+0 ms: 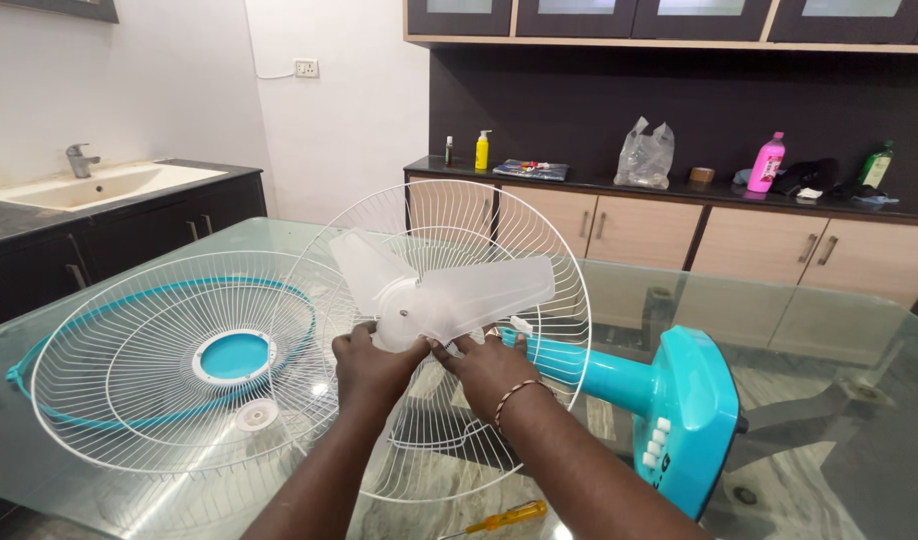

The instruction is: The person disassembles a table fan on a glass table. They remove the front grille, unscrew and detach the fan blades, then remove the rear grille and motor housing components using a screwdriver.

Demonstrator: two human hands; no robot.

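Head view: both hands, left (pixel 371 368) and right (pixel 487 368), fingers closed on fan blade (pixel 441 292) hub against rear guard (pixel 449 340). Risk: thin blade cracking under uneven pressure; loose front guard (pixel 169 360) sliding on glass surface (pixel 819 400); screwdriver (pixel 499 519) rolling off.

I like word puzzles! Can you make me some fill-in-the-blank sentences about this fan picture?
1. Both hands, the left hand and the right hand, touch the clear fan ____.
2. The detached front grille lies flat on the ____ table.
3. The fan base is coloured ____.
4. The screwdriver near the table edge has a ____ handle.

Missing words: blade; glass; turquoise; yellow
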